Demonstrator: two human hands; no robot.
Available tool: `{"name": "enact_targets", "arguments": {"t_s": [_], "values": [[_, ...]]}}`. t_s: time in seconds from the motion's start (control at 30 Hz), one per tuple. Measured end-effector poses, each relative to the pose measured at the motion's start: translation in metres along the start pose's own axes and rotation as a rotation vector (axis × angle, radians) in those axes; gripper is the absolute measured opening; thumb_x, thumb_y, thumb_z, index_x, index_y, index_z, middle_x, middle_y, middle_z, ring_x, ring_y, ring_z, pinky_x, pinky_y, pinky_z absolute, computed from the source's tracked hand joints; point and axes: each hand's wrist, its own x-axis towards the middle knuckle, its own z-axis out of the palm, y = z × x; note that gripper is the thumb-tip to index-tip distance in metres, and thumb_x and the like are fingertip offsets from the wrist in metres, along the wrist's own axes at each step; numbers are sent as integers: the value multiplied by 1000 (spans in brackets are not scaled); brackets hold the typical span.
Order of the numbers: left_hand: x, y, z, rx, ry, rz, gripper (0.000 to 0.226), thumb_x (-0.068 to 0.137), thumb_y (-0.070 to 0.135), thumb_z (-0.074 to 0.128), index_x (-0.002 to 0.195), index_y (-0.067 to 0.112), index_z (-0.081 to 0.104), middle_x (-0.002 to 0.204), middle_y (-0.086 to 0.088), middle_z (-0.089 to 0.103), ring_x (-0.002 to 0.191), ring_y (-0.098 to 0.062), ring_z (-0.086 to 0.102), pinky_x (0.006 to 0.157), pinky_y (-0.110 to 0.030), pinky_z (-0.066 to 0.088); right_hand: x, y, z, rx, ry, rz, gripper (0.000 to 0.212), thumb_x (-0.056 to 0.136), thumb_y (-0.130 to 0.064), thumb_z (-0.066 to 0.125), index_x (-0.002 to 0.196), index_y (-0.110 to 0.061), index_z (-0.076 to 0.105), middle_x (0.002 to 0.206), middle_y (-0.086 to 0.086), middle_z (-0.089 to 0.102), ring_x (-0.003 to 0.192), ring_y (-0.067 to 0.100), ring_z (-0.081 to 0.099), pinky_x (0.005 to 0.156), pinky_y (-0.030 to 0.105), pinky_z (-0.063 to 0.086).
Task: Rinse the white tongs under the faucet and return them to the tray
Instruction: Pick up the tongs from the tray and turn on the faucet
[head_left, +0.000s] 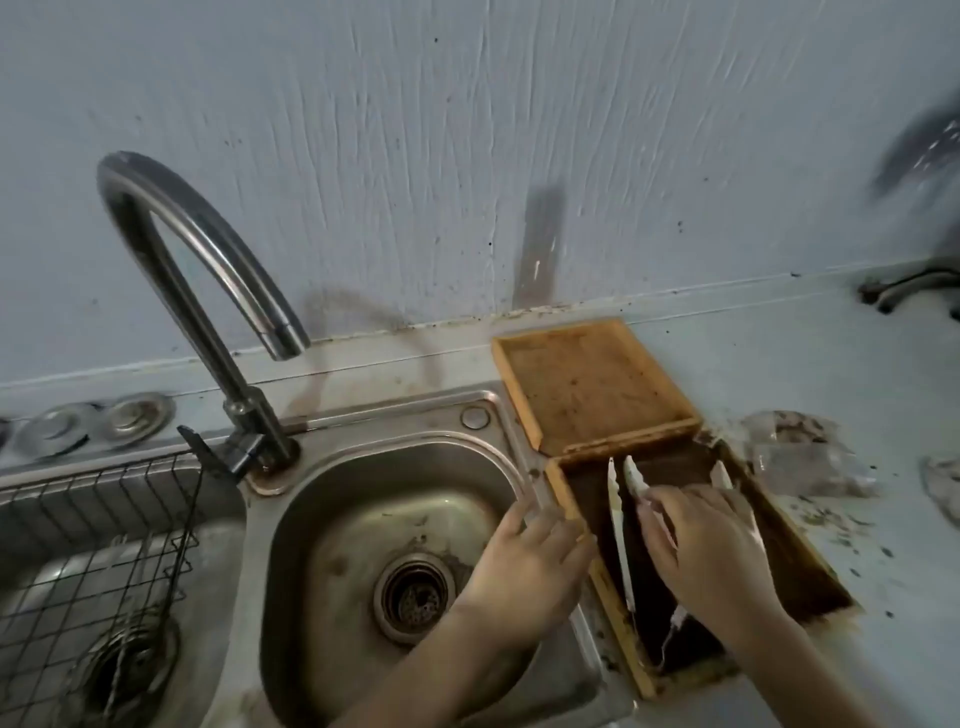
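Your right grip (701, 540) pinches the white tongs (621, 525) inside the tray (566, 499); left grip (524, 566) rests open. Wet, slim arms could slip free.

This is a well-used home kitchen; a stainless steel sink (363, 525) with 2 basins is set into a pale, crumb-speckled countertop (810, 364); a curved metal faucet (208, 270) rises at the back of the sink; a black wire rack (98, 551) sits in the basin left of the faucet; a drain strainer (413, 597) lies below it; a stained, painted wall (467, 156) stands behind the faucet.
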Motion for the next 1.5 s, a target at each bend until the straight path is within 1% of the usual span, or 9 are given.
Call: {"name": "enact_targets", "arguments": {"t_s": [0.17,0.47,0.67,0.77,0.93,1.1,1.2,1.33,1.5], "values": [[3,1,12,2,-74,52,32,81,26,60,112,22,69,112,3,71,104,-19,65,89,-37,52,-14,3,7,-68,-126,101,17,79,-38,60,86,-23,57,77,-7,59,77,15,57,73,35,48],[7,4,7,4,-215,75,27,74,28,65,100,27,72,105,9,72,96,-13,67,84,-28,53,-9,1,7,-42,-239,202,21,88,-36,47,97,-23,61,86,-9,59,89,11,51,79,29,46],[6,15,-1,-60,-378,76,43,80,35,58,120,22,51,123,-4,58,117,-24,51,100,-42,40,-13,9,4,85,-236,95,12,87,-22,53,92,-19,63,77,-9,54,79,8,46,72,21,42],[7,26,-4,-8,-368,229,48,69,37,71,111,25,51,113,-4,58,103,-22,55,85,-36,48,-14,10,3,49,-225,47,15,89,-24,51,80,-18,62,71,-8,50,74,9,44,67,19,38],[14,46,-10,9,-407,381,20,69,24,75,87,25,67,88,3,62,82,-17,56,70,-30,46,-14,4,1,19,-179,36,36,90,-27,51,57,-13,56,59,-4,43,67,13,40,63,25,36],[13,33,-18,-30,-310,450,30,61,24,77,88,28,64,87,8,61,75,-13,54,65,-26,45,-7,-1,-14,102,-102,-31,41,89,-19,54,49,-8,55,55,2,45,61,14,42,60,30,37],[11,19,-29,-62,-177,437,27,73,20,69,95,26,57,91,7,62,72,-11,54,62,-24,45,7,-5,-23,235,-35,-57,42,90,-19,51,49,-7,51,53,3,45,56,13,41,59,31,38],[12,-2,-53,-133,-37,417,26,82,0,48,102,17,51,96,-1,61,70,-16,52,53,-26,45,28,-26,-35,344,138,-121,40,91,-13,51,51,-12,44,54,-11,37,56,-2,37,55,16,28],[4,-27,-83,-157,66,323,25,83,-2,49,99,14,58,94,-5,67,73,-19,59,59,-29,51,45,-63,-37,570,261,-91,11,88,-10,56,82,-2,62,88,2,55,78,14,53,73,24,43]]}}
